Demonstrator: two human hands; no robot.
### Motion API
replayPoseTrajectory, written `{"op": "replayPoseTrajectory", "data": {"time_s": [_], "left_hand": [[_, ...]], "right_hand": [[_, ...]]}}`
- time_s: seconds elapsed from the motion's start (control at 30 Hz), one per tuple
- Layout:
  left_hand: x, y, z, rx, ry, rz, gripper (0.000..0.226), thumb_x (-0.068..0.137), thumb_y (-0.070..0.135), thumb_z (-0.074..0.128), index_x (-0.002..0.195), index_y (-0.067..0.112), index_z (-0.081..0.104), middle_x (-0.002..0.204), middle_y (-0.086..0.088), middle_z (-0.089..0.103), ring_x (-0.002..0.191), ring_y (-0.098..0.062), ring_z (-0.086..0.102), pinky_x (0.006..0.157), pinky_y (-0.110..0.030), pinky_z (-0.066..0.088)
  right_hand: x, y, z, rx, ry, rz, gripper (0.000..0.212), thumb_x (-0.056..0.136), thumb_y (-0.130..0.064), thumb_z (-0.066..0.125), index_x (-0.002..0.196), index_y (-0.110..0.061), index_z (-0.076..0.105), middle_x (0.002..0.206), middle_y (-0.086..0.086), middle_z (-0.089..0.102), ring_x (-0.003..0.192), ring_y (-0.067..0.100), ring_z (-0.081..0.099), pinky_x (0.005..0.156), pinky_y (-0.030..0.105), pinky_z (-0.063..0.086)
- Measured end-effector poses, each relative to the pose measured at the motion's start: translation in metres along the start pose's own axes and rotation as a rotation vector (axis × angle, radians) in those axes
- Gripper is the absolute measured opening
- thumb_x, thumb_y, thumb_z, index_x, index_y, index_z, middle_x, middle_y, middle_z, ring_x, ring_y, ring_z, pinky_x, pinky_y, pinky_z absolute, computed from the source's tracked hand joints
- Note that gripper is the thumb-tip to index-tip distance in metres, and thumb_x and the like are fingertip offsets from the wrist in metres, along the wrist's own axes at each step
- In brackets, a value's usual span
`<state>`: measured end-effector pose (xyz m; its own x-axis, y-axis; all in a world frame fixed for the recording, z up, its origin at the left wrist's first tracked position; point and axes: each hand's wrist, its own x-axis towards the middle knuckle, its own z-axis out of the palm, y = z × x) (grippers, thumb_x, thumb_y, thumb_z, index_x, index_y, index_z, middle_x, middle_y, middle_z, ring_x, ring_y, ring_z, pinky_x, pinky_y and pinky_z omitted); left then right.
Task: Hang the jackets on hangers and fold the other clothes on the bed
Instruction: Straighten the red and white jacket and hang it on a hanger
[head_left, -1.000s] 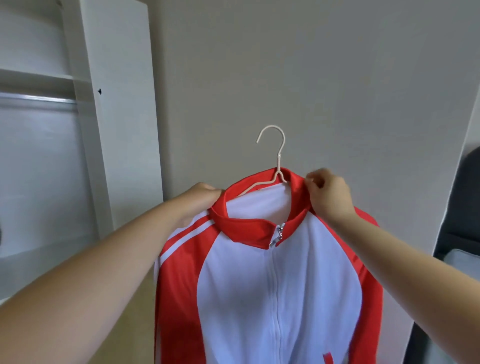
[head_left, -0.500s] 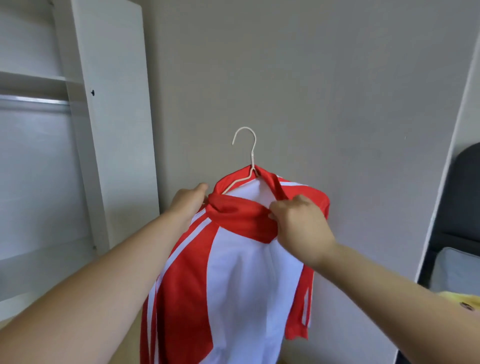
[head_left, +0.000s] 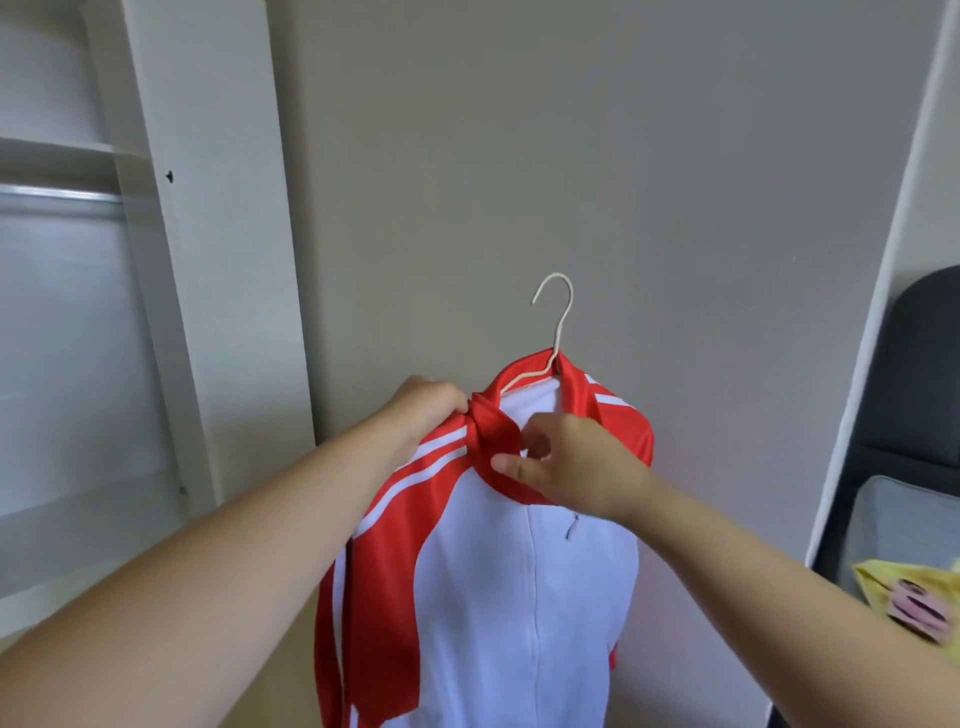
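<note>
A red and white zip jacket (head_left: 488, 587) hangs on a cream wire hanger (head_left: 558, 312), held up in front of a grey wall. The hanger's hook sticks up free above the red collar. My left hand (head_left: 426, 410) grips the bunched collar and shoulder on the left side. My right hand (head_left: 566, 467) pinches the front of the red collar just above the zip pull. The hanger's arms are mostly hidden inside the jacket.
An open white wardrobe (head_left: 208, 249) with a metal rail (head_left: 57, 195) and a shelf stands at the left. At the right is a white frame edge (head_left: 872, 332), a dark padded chair back (head_left: 914, 374), a grey cushion and a yellow garment (head_left: 904, 597).
My right hand left the collar's right side and came to its front. The jacket turned, so its front now faces more to the right, and the zip is closed higher up.
</note>
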<state>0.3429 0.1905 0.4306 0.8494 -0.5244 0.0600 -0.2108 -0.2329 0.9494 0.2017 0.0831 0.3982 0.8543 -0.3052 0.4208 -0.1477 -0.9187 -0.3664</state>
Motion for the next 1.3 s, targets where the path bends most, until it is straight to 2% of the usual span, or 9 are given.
{"op": "replayPoseTrajectory", "data": {"time_s": [0.27,0.43,0.6,0.8,0.9,0.97,1.07,1.17,1.3], "left_hand": [[0.004,-0.012,0.007,0.029,-0.032,0.098,0.010,0.081,-0.001,0.065,0.082,0.009,0.067,0.083,-0.008,0.063,0.080,-0.016,0.056,0.077,-0.029,0.048],[0.005,-0.017,0.000,-0.017,-0.019,0.200,0.004,0.081,0.007,0.072,0.077,0.009,0.071,0.061,-0.001,0.061,0.072,-0.016,0.055,0.068,-0.026,0.044],[0.005,-0.020,-0.013,0.136,-0.119,0.385,0.020,0.081,0.017,0.073,0.063,0.015,0.068,0.058,0.004,0.062,0.057,-0.004,0.052,0.060,-0.019,0.042],[0.000,-0.010,0.003,0.257,-0.267,0.454,0.025,0.086,0.016,0.069,0.061,0.016,0.067,0.056,0.004,0.056,0.054,-0.004,0.045,0.056,-0.018,0.038],[-0.001,-0.012,0.008,0.278,-0.310,0.464,0.024,0.087,0.014,0.067,0.064,0.013,0.069,0.066,-0.006,0.059,0.064,-0.013,0.049,0.062,-0.022,0.040],[-0.002,-0.014,0.012,0.303,-0.344,0.454,0.020,0.087,0.013,0.067,0.069,0.006,0.070,0.069,-0.011,0.058,0.067,-0.016,0.049,0.066,-0.025,0.040],[-0.001,-0.020,0.015,0.380,-0.369,0.447,0.022,0.087,0.014,0.067,0.069,0.002,0.069,0.064,-0.009,0.052,0.060,-0.015,0.043,0.061,-0.025,0.035],[0.006,-0.028,0.011,0.445,-0.317,0.472,0.037,0.091,0.016,0.062,0.055,0.008,0.055,0.056,-0.001,0.034,0.054,-0.012,0.028,0.053,-0.026,0.023],[0.013,-0.034,0.011,0.484,-0.202,0.494,0.037,0.089,0.013,0.061,0.054,0.004,0.056,0.053,0.002,0.039,0.050,-0.008,0.031,0.048,-0.023,0.026]], "right_hand": [[-0.007,0.000,0.004,0.064,0.605,0.024,0.044,0.089,-0.013,0.055,0.051,-0.017,0.034,0.044,-0.002,0.032,0.047,0.024,0.029,0.050,0.037,0.024],[-0.038,0.022,0.021,0.024,-0.062,-0.076,0.040,0.088,-0.012,0.059,0.051,-0.016,0.047,0.050,-0.002,0.047,0.048,0.010,0.042,0.054,0.029,0.036],[-0.009,0.050,-0.040,0.196,0.750,0.189,0.025,0.091,-0.006,0.044,0.078,-0.003,0.066,0.080,0.013,0.064,0.070,0.018,0.052,0.059,0.025,0.033],[0.010,0.068,-0.071,0.827,-0.237,0.522,0.028,0.097,-0.026,0.048,0.087,-0.008,0.068,0.082,0.005,0.074,0.069,0.016,0.071,0.057,0.022,0.056],[0.006,0.081,-0.072,0.966,-0.426,0.394,0.022,0.091,-0.016,0.048,0.100,-0.008,0.066,0.097,0.004,0.073,0.087,0.013,0.070,0.085,0.028,0.054],[0.002,0.079,-0.074,0.889,-0.494,0.329,0.016,0.082,-0.004,0.055,0.087,-0.006,0.070,0.087,0.006,0.072,0.079,0.014,0.069,0.075,0.026,0.054],[-0.002,0.075,-0.079,0.279,-0.308,0.107,0.033,0.078,0.015,0.056,0.062,-0.011,0.067,0.060,-0.001,0.062,0.060,0.011,0.059,0.058,0.021,0.045],[-0.008,0.074,-0.074,-0.200,0.258,0.005,0.011,0.079,-0.006,0.068,0.072,-0.013,0.073,0.065,-0.004,0.061,0.066,0.016,0.058,0.060,0.024,0.039],[-0.024,0.079,-0.038,0.287,0.329,0.080,0.022,0.084,0.000,0.062,0.067,-0.014,0.067,0.064,0.000,0.063,0.058,0.011,0.053,0.060,0.026,0.040]]}}
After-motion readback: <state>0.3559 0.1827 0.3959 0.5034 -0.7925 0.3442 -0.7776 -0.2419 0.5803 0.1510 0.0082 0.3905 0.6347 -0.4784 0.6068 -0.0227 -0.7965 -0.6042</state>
